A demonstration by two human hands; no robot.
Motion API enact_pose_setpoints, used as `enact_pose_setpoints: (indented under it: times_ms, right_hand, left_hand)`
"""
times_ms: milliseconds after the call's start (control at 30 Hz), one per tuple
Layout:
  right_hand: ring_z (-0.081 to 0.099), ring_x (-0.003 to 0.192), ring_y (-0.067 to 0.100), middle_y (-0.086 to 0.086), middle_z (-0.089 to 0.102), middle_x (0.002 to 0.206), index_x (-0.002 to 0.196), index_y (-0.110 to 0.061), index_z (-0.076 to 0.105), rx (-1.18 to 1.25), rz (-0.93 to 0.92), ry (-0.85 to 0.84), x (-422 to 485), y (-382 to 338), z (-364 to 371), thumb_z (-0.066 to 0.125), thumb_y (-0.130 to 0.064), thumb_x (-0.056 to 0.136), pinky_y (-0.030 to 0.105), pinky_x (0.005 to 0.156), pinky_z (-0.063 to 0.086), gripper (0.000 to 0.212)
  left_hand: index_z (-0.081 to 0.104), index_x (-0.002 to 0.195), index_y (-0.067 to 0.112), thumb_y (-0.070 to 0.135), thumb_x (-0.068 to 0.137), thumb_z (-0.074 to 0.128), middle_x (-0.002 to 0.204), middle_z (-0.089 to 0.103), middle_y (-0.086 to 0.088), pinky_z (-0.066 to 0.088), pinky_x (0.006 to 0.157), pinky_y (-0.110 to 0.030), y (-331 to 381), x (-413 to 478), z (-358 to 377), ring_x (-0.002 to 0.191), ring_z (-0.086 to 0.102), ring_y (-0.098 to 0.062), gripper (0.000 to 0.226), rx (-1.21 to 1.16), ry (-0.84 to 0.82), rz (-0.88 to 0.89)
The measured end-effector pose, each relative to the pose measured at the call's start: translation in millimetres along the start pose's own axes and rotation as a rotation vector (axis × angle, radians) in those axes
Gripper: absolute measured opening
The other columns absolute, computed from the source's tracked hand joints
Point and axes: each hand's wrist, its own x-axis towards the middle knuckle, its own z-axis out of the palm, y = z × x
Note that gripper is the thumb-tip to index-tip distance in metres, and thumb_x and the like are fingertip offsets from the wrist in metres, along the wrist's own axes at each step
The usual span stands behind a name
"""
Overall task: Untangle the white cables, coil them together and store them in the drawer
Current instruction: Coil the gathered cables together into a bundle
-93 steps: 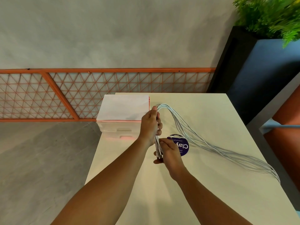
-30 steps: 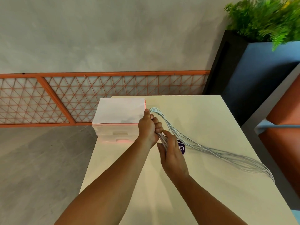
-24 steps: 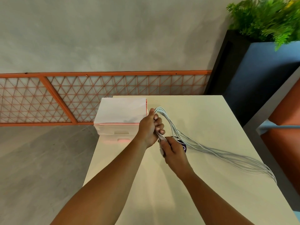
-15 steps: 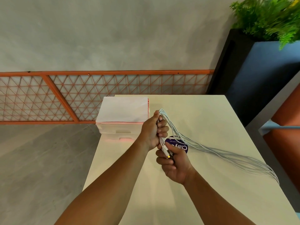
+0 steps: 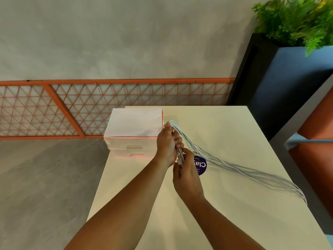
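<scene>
left hand (image 5: pixel 166 145) is fisted round the gathered white cables (image 5: pixel 234 168), right hand (image 5: pixel 187 175) just below it pinching their short ends. from that grip the strands bend over and fan out to the right across the table (image 5: pixel 234 222), over a purple sticker (image 5: pixel 201 165), tips past the near right edge. they look untangled, but no coil yet, and the drawer unit (image 5: pixel 133 139) at far left sits closed.

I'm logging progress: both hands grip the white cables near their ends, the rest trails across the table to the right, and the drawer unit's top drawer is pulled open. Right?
Not quite. In the head view both drawers of the drawer unit are closed. The left hand and right hand do grip the white cables, which trail right across the table.
</scene>
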Motion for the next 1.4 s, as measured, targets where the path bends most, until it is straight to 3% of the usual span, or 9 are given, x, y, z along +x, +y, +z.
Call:
enact_pose_setpoints:
  times_ms: [133, 267, 567, 733, 867, 1000, 1133, 1267, 1400]
  right_hand:
    - [0.058, 0.100, 0.007, -0.006, 0.061, 0.115, 0.138, -0.015, 0.041, -0.033, 0.004, 0.045, 5.7, 3.3, -0.6, 0.047, -0.019, 0.103, 0.018, 0.077, 0.045, 0.035]
    - [0.054, 0.071, 0.013, -0.002, 0.062, 0.085, 0.103, -0.016, 0.053, -0.033, 0.087, -0.022, 13.4, 1.5, -5.5, 0.045, -0.028, 0.104, 0.029, 0.063, 0.040, 0.014]
    - [0.020, 0.043, 0.006, -0.003, 0.035, 0.061, 0.084, -0.012, 0.062, 1.214, 0.731, -0.499, 23.6, -4.6, -34.0, 0.043, -0.028, 0.099, 0.019, 0.038, 0.011, 0.029]
    - [0.018, 0.039, 0.004, -0.004, 0.038, 0.054, 0.083, -0.012, 0.061, 1.491, 0.812, -0.705, 17.1, 5.0, -28.0, 0.040, -0.032, 0.099, 0.016, 0.028, 0.023, 0.033]
    - [0.037, 0.040, 0.012, 0.006, 0.048, 0.061, 0.082, -0.011, 0.060, 1.175, 0.796, -0.692, 17.5, 0.5, -31.6, 0.040, -0.029, 0.096, 0.020, 0.034, 0.034, 0.030]
    - [0.066, 0.082, 0.038, 0.022, 0.066, 0.091, 0.093, -0.002, 0.067, 0.647, 0.621, -0.741, 29.0, -8.8, -42.8, 0.039, -0.030, 0.101, 0.042, 0.073, 0.055, 0.041]
    - [0.069, 0.086, 0.020, 0.007, 0.074, 0.090, 0.089, -0.011, 0.072, 0.108, 0.417, -0.641, 45.4, -8.3, -63.5, 0.061, -0.047, 0.094, 0.038, 0.077, 0.052, 0.038]
    - [0.061, 0.074, 0.009, -0.002, 0.070, 0.080, 0.087, -0.020, 0.071, 0.120, 0.086, -0.174, 78.1, -10.1, -82.0, 0.066, -0.021, 0.094, 0.034, 0.074, 0.048, 0.008]
    - [0.053, 0.114, 0.002, -0.007, 0.060, 0.124, 0.121, -0.025, 0.063, 0.122, -0.115, -0.114, 113.7, -30.6, -89.2, 0.052, -0.020, 0.097, 0.021, 0.096, 0.040, 0.027]
  left_hand:
    - [0.043, 0.074, 0.015, 0.035, 0.107, 0.038, 0.055, 0.031, 0.001, 0.030, 0.048, -0.025, -1.3, 0.8, 2.2, 0.047, 0.030, -0.011, 0.039, -0.074, 0.002, -0.036]
    - [0.042, 0.072, 0.017, 0.036, 0.107, 0.036, 0.056, 0.029, 0.001, 0.034, 0.054, -0.029, 2.9, 0.5, -0.2, 0.048, 0.029, -0.013, 0.041, -0.047, -0.057, -0.087]
    - [0.044, 0.078, 0.016, 0.045, 0.106, 0.034, 0.061, 0.042, -0.002, 0.050, 0.055, -0.033, 15.7, -7.4, -10.9, 0.053, 0.054, -0.022, 0.042, 0.181, -0.320, -0.167]
    - [0.047, 0.077, 0.019, 0.051, 0.102, 0.040, 0.057, 0.027, 0.003, 0.030, 0.049, -0.028, 5.8, -14.2, -9.0, 0.042, 0.028, -0.010, 0.041, 0.212, -0.360, -0.178]
    - [0.042, 0.075, 0.021, 0.048, 0.103, 0.039, 0.058, 0.021, 0.004, 0.016, 0.041, -0.016, 0.1, -15.5, -11.5, 0.046, 0.015, -0.008, 0.040, 0.260, -0.290, -0.177]
    - [0.041, 0.072, 0.021, 0.045, 0.105, 0.037, 0.056, 0.020, 0.006, 0.015, 0.041, -0.013, 5.4, -13.7, -16.6, 0.043, 0.016, -0.005, 0.041, 0.191, -0.250, -0.182]
    - [0.039, 0.072, 0.021, 0.047, 0.104, 0.034, 0.051, 0.022, 0.009, 0.019, 0.038, -0.011, 21.5, -12.8, -18.7, 0.039, 0.018, -0.003, 0.042, 0.151, -0.340, -0.257]
    - [0.038, 0.071, 0.021, 0.050, 0.103, 0.034, 0.052, 0.017, 0.009, 0.019, 0.036, -0.010, 30.4, -16.4, -19.7, 0.041, 0.014, -0.003, 0.043, 0.175, -0.433, -0.347]
    - [0.039, 0.070, 0.022, 0.049, 0.100, 0.034, 0.058, 0.011, 0.008, 0.017, 0.039, -0.010, 29.3, -22.6, -22.4, 0.046, 0.008, -0.006, 0.041, 0.143, -0.542, -0.442]
